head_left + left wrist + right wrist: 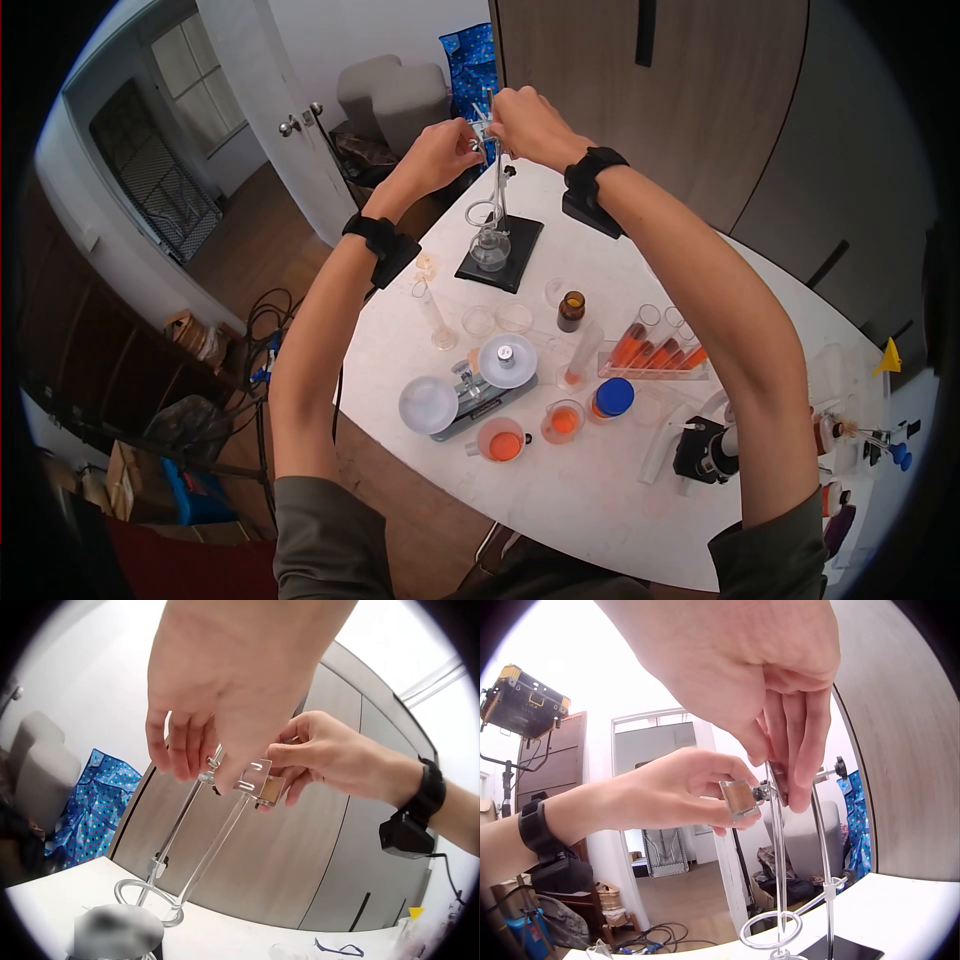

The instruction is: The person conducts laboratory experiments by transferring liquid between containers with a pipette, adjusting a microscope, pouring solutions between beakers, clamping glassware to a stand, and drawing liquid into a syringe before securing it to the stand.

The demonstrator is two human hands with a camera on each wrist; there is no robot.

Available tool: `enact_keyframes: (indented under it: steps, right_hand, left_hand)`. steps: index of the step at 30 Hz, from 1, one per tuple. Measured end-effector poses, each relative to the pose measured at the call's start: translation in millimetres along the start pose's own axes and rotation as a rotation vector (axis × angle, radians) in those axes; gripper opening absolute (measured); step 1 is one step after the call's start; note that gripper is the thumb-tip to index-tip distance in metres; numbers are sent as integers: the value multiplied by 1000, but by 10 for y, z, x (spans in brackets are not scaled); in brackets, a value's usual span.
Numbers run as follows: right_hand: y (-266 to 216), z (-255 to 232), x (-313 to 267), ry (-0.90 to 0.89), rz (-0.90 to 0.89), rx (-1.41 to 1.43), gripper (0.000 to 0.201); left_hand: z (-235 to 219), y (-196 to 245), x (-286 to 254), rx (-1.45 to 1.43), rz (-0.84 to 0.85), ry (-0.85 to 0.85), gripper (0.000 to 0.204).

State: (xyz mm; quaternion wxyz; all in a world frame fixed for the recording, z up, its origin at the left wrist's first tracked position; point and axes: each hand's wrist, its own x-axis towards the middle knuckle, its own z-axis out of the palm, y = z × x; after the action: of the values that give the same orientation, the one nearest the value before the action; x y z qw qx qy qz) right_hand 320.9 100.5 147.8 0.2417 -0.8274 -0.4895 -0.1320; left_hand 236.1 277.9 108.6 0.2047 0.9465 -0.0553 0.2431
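Note:
Both hands work at a metal burette clamp (253, 776) high on a retort stand (500, 185). My left hand (438, 155) has its thumb and fingers at the clamp's screw end, beside a cork-lined plate (739, 798). From the other side, my right hand (532, 125) pinches a clamp plate between thumb and fingers. A long clear glass tube (217, 844) runs down from the clamp, alongside the stand's rod (824, 855). Lower on the stand is a metal ring (771, 924). Near the black base (520, 255) is a round glass flask (490, 250).
On the white table (610, 500) stand a balance (428, 403), a measuring cylinder (437, 320), a brown bottle (571, 308), beakers of orange liquid (503, 440) and a rack of test tubes (655, 370). A microscope (705, 448) is at the right. Behind the stand is a cabinet (650, 110).

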Motion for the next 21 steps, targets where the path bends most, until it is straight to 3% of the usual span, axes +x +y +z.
enact_keyframes:
  steps: [7, 12, 17, 21]
  right_hand:
    - [75, 74, 19, 142, -69, 49, 23]
    - [25, 103, 21, 162, -58, 47, 22]
    - [47, 214, 55, 294, -166, -44, 18]
    - [27, 171, 49, 259, -137, -45, 17]
  left_hand:
    - [-3, 36, 39, 174, 114, 56, 25]
    - [-46, 91, 54, 225, 103, 45, 25]
    - [-60, 114, 59, 275, 83, 38, 26]
    - [-45, 77, 77, 292, 51, 30, 24]
